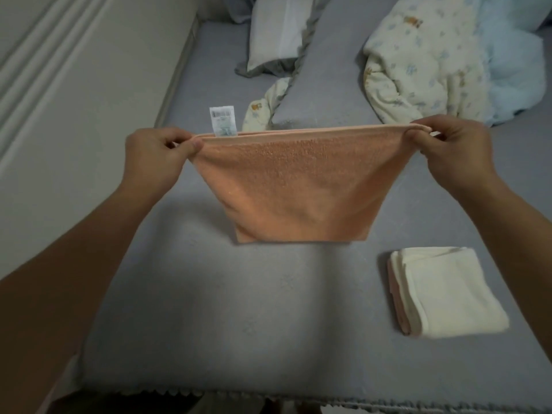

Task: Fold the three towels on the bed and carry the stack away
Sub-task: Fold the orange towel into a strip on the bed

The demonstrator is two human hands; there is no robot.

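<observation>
Both arms outstretched, left hand and right hand pinched closed, level, well apart.

Grey pillow at the head, patterned cream quilt bunched right, pale blue blanket beside it

grey bed, pale wall, dim light

The left hand and the right hand each pinch one upper corner of the orange towel, which hangs doubled above the grey bed with a white label standing up at its top edge near the left hand. A folded cream towel lies on a folded pink towel on the bed, below the right hand. A pillow and a printed quilt lie at the far end of the bed.
</observation>
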